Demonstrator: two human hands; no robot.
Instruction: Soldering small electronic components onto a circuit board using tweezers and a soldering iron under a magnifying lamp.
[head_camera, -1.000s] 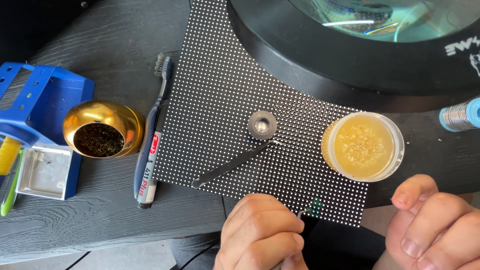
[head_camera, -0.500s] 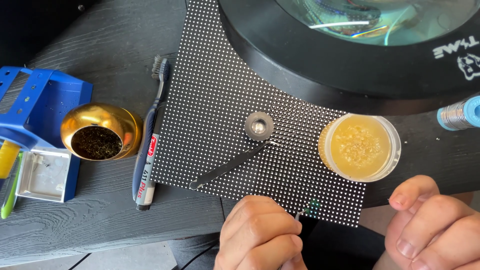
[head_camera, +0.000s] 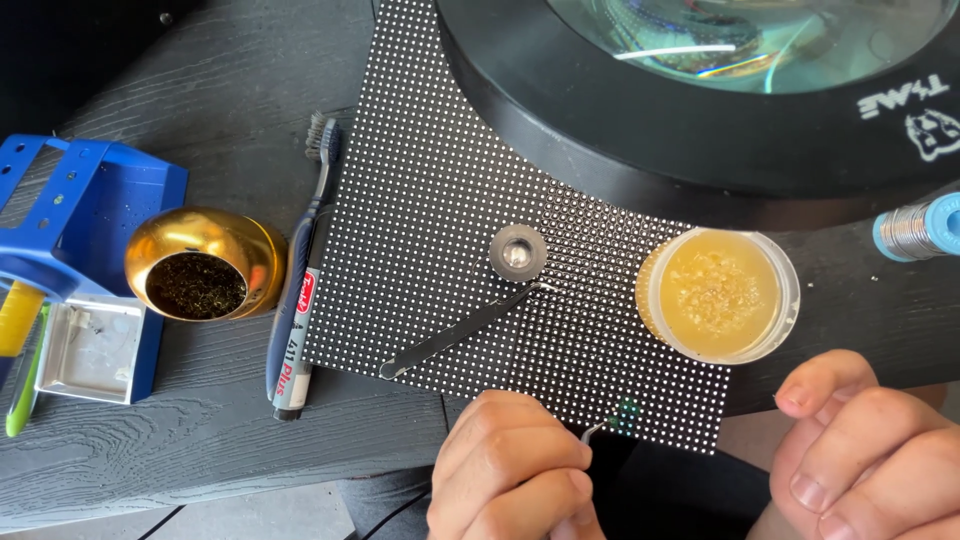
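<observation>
Right now your left hand (head_camera: 515, 465) sits at the near edge of the black dotted panel (head_camera: 440, 180), curled into a fist-like pinch around a thin metal tool (head_camera: 592, 432). Only the tool's bent tip shows, poking out to the right of your knuckles. It points toward a small green-lit patch (head_camera: 626, 412) on the panel's near edge, just beside the tip and slightly farther from you. Your right hand (head_camera: 865, 450) rests well to the right, off the panel, fingers loosely curled and holding nothing. The left hand is plainly nearer the lit patch. Spare tweezers (head_camera: 455, 337) lie flat on the panel, slanting up and right toward a small round metal piece (head_camera: 518, 252). A jar of yellow paste (head_camera: 718, 293) stands on the panel's right edge.
</observation>
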